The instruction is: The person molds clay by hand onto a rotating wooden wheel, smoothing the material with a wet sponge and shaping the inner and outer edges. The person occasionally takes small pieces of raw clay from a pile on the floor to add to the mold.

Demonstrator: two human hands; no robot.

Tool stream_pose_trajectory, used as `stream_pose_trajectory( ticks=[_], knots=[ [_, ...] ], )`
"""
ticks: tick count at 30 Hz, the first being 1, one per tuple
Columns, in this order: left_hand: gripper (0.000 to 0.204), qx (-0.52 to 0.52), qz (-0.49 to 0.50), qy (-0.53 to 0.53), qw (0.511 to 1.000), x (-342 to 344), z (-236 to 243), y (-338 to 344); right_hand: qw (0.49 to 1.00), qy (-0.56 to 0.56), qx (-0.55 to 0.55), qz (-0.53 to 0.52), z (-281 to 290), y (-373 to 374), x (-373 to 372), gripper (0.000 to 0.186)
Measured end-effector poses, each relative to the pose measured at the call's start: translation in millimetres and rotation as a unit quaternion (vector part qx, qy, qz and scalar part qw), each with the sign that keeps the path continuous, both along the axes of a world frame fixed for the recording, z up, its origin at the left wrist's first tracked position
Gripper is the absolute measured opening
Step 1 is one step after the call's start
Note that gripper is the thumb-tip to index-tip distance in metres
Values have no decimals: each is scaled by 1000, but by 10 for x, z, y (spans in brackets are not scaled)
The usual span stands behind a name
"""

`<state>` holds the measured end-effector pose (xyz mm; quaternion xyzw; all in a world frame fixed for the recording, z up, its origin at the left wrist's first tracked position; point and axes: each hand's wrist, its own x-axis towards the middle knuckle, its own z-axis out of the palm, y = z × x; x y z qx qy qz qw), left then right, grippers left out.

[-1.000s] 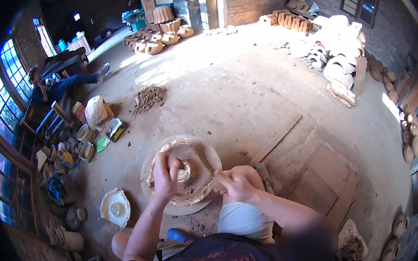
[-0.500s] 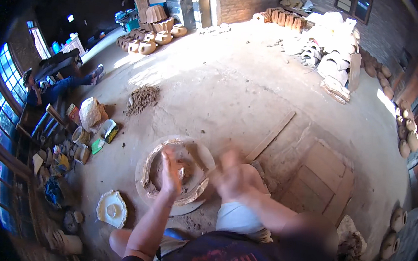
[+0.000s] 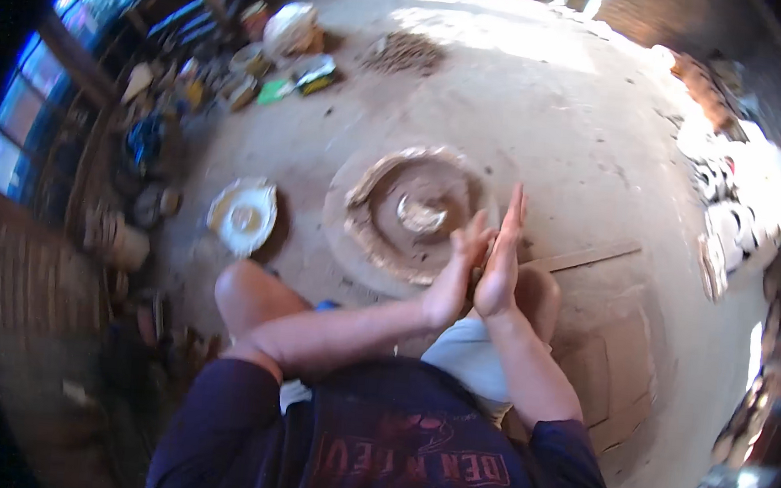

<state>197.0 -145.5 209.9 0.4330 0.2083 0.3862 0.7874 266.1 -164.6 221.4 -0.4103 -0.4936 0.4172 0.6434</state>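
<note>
My left hand (image 3: 457, 277) and my right hand (image 3: 501, 257) meet palm to palm, or nearly so, right of centre, both with fingers stretched out; whether anything is pressed between them is hidden. Just beyond them a round ring mould (image 3: 373, 178) with a pale crusted rim, brown clay inside and a raised middle lies on a flat disc (image 3: 341, 231). A smaller white scalloped mould (image 3: 254, 230) sits to its left on the floor.
Pots, buckets and clutter (image 3: 120, 241) line the left wall. A clay heap (image 3: 401, 52) lies farther ahead. White moulds (image 3: 736, 230) are piled at right. A wooden plank (image 3: 587, 255) and boards (image 3: 605, 371) lie beside my right leg. A person's legs show at the top left.
My view has tilted down and swung round. My hands have left the mould's rim and come together; my right hand has gone from closed fingers to straight ones.
</note>
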Motion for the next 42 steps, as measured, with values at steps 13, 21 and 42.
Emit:
stream_pose_trajectory(
  ticks=[13,21,42],
  knots=[
    [95,357,147,98,917,-623,236,145,987,138,-22,75,188,32,-481,96],
    [98,367,149,52,917,-702,227,157,992,99,-34,69,117,86,-469,100],
    [115,205,149,22,967,-897,147,97,978,165,-87,94,91,358,-707,83]
  ],
)
